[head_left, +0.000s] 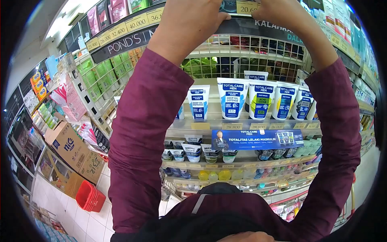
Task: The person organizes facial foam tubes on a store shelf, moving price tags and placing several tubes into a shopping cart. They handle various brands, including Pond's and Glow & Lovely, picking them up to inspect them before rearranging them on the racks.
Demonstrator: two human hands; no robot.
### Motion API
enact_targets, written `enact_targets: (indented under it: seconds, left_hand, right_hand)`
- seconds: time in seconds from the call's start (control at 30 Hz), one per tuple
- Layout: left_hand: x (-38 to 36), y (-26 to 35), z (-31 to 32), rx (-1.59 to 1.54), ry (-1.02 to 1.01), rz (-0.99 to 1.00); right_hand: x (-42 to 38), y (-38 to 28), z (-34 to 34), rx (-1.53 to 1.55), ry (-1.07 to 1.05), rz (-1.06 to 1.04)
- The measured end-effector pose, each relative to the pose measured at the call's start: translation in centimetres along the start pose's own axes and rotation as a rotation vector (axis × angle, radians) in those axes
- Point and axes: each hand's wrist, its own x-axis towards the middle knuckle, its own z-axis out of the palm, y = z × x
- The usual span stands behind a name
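Overhead, both hands raised, left hand [193, 20] and right hand [282, 16] gripping shelf edge [242, 25]

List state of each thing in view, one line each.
left hand: raised, fingers curled over the shelf edge strip
right hand: raised, on the same strip
price tag: between the hands, seated in strip
face wash tubes: upright, facing out
red baskets: stacked on floor
cardboard box: closed, tilted

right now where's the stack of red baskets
In the head view the red baskets sit low on the left, on the tiled floor beside the cardboard boxes, left of the person's left sleeve.
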Motion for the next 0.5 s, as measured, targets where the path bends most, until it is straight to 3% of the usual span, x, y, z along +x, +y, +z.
enact_targets:
  seconds: [0.5]
  left_hand:
    - [-0.16,0.18,-0.49,-0.032,-0.055,-0.03]
  right_hand:
    - [0.88,0.89,-0.25,0.001,-0.03,-0.034]
